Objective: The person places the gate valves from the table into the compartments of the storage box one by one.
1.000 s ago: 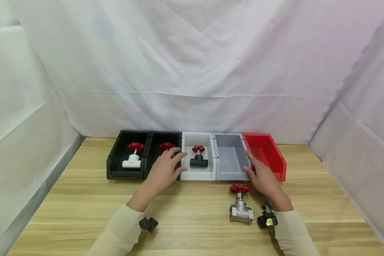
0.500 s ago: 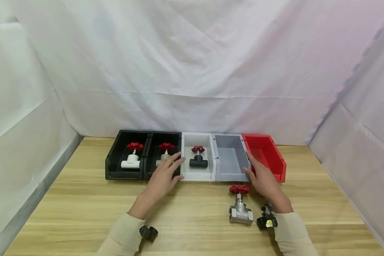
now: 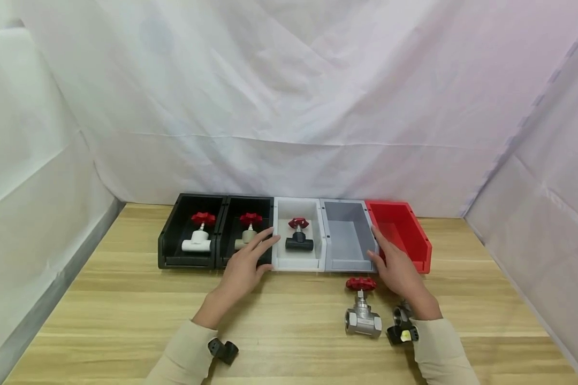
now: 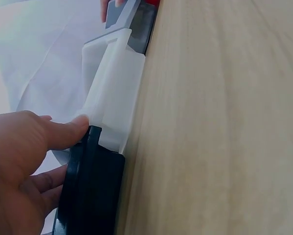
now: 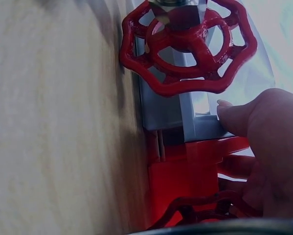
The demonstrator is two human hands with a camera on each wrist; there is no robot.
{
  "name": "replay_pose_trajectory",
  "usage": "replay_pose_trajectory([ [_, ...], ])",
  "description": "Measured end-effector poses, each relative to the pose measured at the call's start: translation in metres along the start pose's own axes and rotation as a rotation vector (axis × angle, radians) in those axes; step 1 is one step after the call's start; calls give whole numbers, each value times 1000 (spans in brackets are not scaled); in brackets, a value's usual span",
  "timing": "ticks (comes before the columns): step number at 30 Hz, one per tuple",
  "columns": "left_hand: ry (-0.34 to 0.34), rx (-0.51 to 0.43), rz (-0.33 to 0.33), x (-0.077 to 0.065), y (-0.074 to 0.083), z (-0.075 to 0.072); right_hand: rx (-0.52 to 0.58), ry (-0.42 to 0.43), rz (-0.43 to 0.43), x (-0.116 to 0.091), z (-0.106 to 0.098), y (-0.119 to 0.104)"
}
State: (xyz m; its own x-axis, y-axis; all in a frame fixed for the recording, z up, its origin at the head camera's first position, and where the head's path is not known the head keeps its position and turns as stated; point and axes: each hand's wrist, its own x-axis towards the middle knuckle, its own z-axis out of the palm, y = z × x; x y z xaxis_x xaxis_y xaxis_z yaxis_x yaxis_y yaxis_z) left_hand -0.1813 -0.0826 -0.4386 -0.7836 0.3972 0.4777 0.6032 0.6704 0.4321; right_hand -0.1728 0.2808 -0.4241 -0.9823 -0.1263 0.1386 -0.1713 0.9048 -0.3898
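My left hand (image 3: 243, 267) lies with lightly bent, spread fingers at the wall between the second black bin (image 3: 228, 206) and the white bin (image 3: 298, 264). Its thumb touches the adjoining front corner in the left wrist view. My right hand (image 3: 397, 267) rests on the side where the grey bin (image 3: 349, 235) meets the red bin (image 3: 402, 230), thumb at the grey edge, other fingers over the red one. Before it lies a steel gate valve (image 3: 363, 318) with a red handwheel (image 5: 185, 63). Another red handwheel (image 5: 210, 205) shows below in the right wrist view.
At the row's left end, a black bin (image 3: 188, 262) holds a white valve (image 3: 197, 240). A beige valve (image 3: 246, 238) lies in the second black bin and a dark valve (image 3: 298, 240) in the white one. White cloth (image 3: 289, 107) hangs behind the wooden table (image 3: 125, 321).
My left hand has drawn back slightly left and down from above the white bin to the black bin's edge, uncovering the beige valve. The right hand stays in place.
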Motion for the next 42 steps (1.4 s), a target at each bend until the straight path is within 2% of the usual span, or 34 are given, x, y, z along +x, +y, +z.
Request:
replay_pose_trajectory([
  [13, 13, -25, -30, -2, -1, 3, 2, 18, -33, 0, 0, -1],
  [28, -6, -49, -64, -2, -2, 3, -12, 35, -8, -3, -6, -8],
  [37, 5, -44, -50, -2, -1, 3, -31, 134, -33, -13, -26, -18],
  [42, 22, -41, -36, -2, 0, 3, 14, 225, -88, -21, -39, -28],
])
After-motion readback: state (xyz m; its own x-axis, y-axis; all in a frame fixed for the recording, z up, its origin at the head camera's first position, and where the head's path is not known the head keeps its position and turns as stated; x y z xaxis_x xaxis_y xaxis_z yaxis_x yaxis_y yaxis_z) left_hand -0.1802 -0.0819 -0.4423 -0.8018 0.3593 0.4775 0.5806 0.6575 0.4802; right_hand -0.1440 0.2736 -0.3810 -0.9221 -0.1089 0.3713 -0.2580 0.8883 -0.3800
